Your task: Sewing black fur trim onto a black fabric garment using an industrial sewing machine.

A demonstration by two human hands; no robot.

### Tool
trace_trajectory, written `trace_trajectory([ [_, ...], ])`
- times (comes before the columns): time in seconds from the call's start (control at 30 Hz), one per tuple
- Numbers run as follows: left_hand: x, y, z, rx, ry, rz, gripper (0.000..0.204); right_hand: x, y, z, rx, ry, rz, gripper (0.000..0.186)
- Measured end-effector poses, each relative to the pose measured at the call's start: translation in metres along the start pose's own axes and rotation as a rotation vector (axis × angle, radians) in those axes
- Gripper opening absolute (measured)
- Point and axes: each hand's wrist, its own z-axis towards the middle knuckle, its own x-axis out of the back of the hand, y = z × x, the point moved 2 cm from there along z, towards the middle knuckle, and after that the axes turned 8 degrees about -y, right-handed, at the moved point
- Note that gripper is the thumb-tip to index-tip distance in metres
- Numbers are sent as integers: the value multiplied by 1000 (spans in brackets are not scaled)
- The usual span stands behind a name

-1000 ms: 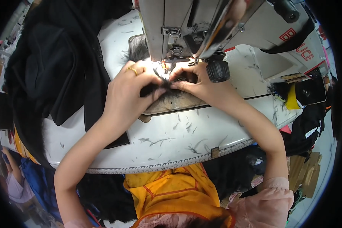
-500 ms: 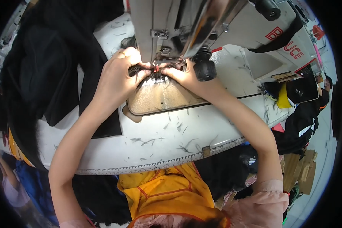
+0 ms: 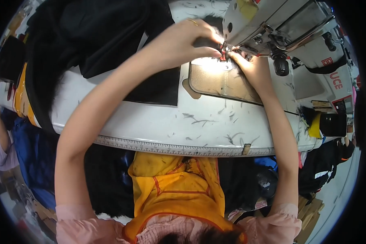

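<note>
A lit sewing machine (image 3: 268,34) stands at the upper right, its small red presser foot (image 3: 223,54) over the bright needle area. Dark furry fabric (image 3: 213,21) shows in part behind the foot and between the hands. From the left, my left hand (image 3: 193,42) reaches in, thumb and fingers closing on this fabric just beside the foot. My right hand (image 3: 253,70) is on the other side of the foot, its thumb pressed near the needle on the fabric's edge. The machine head and the hand itself partly hide its other fingers.
Large black fabric pieces (image 3: 97,32) cover the left of the white table (image 3: 158,118). Loose dark fibres lie scattered on it. A measuring tape (image 3: 171,149) runs along the front edge. A yellow-and-black container (image 3: 331,124) stands at the right. Another person's arm (image 3: 3,132) shows at far left.
The whole view has shifted, so the machine and table sit farther right and higher. Both hands stay at the presser foot, and less of the furry fabric shows between them.
</note>
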Motion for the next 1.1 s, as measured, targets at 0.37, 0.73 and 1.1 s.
trace_trajectory([
  [0.37, 15, 16, -136, 455, 202, -658, 11, 22, 45, 12, 172, 107, -209, 31],
  [0.73, 16, 3, -133, 531, 366, -1228, 20, 78, 23, -112, 57, 28, -132, 34],
  [1.1, 21, -7, -141, 433, 335, -1388, 36, -10, -112, -85, 372, -240, 608, 16],
])
